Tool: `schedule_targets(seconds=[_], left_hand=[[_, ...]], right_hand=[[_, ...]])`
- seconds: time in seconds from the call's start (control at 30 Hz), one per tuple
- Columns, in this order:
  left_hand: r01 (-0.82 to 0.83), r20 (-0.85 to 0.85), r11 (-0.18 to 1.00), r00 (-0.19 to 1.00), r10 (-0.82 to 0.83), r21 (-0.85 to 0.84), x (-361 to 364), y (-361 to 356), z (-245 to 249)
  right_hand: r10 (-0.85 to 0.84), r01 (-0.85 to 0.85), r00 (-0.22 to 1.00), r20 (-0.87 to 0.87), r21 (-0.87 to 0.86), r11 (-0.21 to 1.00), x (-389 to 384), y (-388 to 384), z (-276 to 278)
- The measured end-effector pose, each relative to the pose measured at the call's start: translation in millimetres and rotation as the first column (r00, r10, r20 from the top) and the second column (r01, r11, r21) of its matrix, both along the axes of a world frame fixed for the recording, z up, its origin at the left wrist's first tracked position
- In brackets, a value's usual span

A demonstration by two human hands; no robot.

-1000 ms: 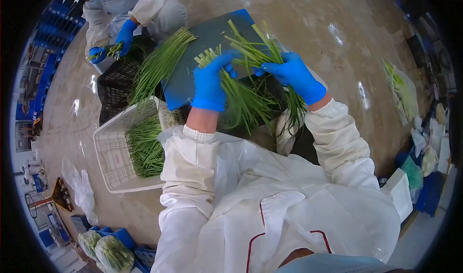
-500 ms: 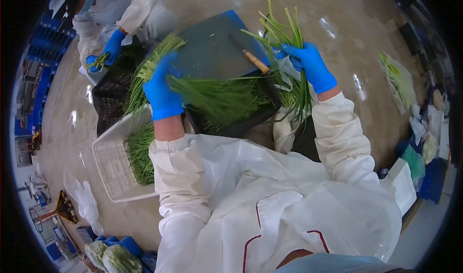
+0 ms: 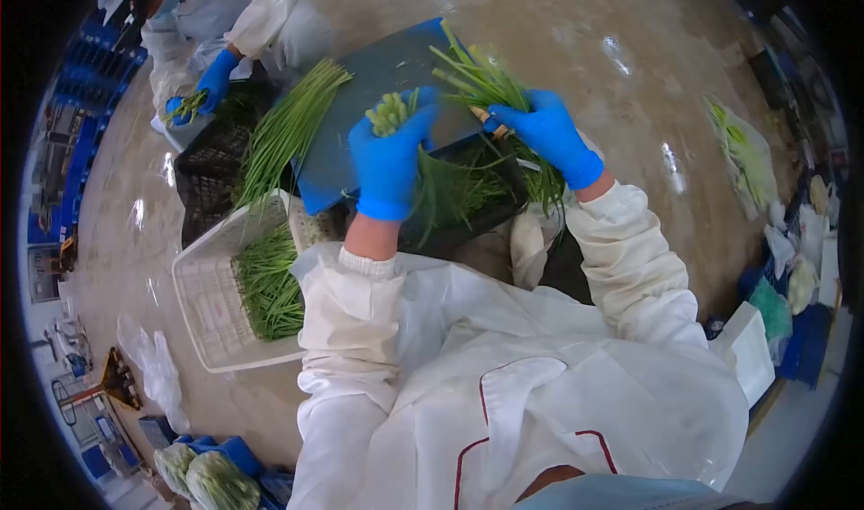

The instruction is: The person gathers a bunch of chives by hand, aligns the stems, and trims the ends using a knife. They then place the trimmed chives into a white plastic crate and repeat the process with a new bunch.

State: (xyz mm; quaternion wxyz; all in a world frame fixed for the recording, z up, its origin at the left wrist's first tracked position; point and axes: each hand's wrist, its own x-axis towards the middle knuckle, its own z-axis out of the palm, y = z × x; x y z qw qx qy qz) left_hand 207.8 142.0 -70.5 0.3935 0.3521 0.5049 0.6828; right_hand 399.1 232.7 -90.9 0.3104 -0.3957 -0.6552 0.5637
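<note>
My left hand (image 3: 387, 163), in a blue glove, is closed around a bunch of green stalks (image 3: 391, 114). Their pale thick ends point up and their thin leaves hang down below. My right hand (image 3: 549, 141), also gloved in blue, grips a second bunch of green stalks (image 3: 490, 82), its ends fanned toward the upper left. Right at those fingers shows the wooden handle of a knife (image 3: 487, 117), partly hidden. Under both hands lie a blue cutting board (image 3: 355, 141) and a black crate (image 3: 511, 181) holding greens. More long stalks (image 3: 292, 132) rest at the board's left edge.
A white crate (image 3: 202, 316) with cut greens stands at the left, beside a black crate (image 3: 202, 181). Across from me, a co-worker's gloved hand (image 3: 216, 82) is among greens. A bagged bundle (image 3: 742, 154) lies on the floor at the right.
My left hand has moved right, and its bunch now points ends up instead of sweeping sideways. My right hand has come slightly lower and left, its bunch now over the knife handle.
</note>
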Motion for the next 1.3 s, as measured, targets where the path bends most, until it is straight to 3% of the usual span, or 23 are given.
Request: schedule_targets(seconds=[0.17, 0.5, 0.6, 0.7, 0.8, 0.93, 1.07, 1.13, 1.23, 1.3], left_hand=[[-0.037, -0.024, 0.999, 0.999, 0.037, 0.021, 5.9, -0.6, -0.6], [-0.107, -0.086, 0.994, 0.991, 0.104, -0.032, -6.2, 2.0, -9.6], [-0.077, -0.263, 0.989, 0.964, 0.041, -0.128, -1.9, 3.5, -18.2], [-0.023, -0.079, 0.993, 0.997, 0.014, -0.115, -5.3, 4.0, -14.9], [-0.236, -0.050, 0.971, 0.970, 0.237, 0.028, -27.5, 10.6, -4.4], [-0.209, -0.070, 0.977, 0.976, 0.206, -0.047, -47.4, 2.8, 5.5], [-0.102, -0.129, 0.989, 0.988, 0.088, -0.109, 0.3, -0.5, 2.2], [-0.007, -0.160, 0.988, 0.987, -0.018, -0.155, 10.7, 1.9, -9.1], [0.039, -0.065, 0.986, 0.997, -0.051, -0.161, 12.3, 3.1, -12.6], [-0.101, -0.082, 0.985, 0.993, 0.090, -0.138, 4.6, 6.5, -16.6]], right_hand=[[0.014, -0.037, 0.991, 0.135, 0.170, 0.985, -6.6, -8.3, -9.3], [0.042, -0.071, 0.986, 0.163, 0.175, 0.982, -5.0, -6.8, -11.1], [0.074, -0.098, 0.988, 0.133, 0.183, 0.978, -8.5, -12.5, -14.4], [0.118, -0.141, 0.980, 0.159, 0.139, 0.980, -7.7, -15.8, -2.3], [0.089, -0.095, 0.986, 0.138, 0.037, 0.995, 2.5, -2.3, -0.1], [0.054, -0.049, 0.995, 0.079, -0.066, 0.997, 13.1, 6.0, 7.3], [0.070, -0.071, 0.997, -0.031, -0.050, 0.996, 1.9, -0.6, -2.5], [0.107, -0.108, 0.993, 0.051, 0.016, 0.994, -5.4, -10.6, 0.8], [0.138, -0.142, 0.984, 0.113, 0.034, 0.989, -8.9, -14.6, 3.9], [0.133, -0.135, 0.984, 0.119, 0.011, 0.991, -6.8, -11.4, 1.9]])
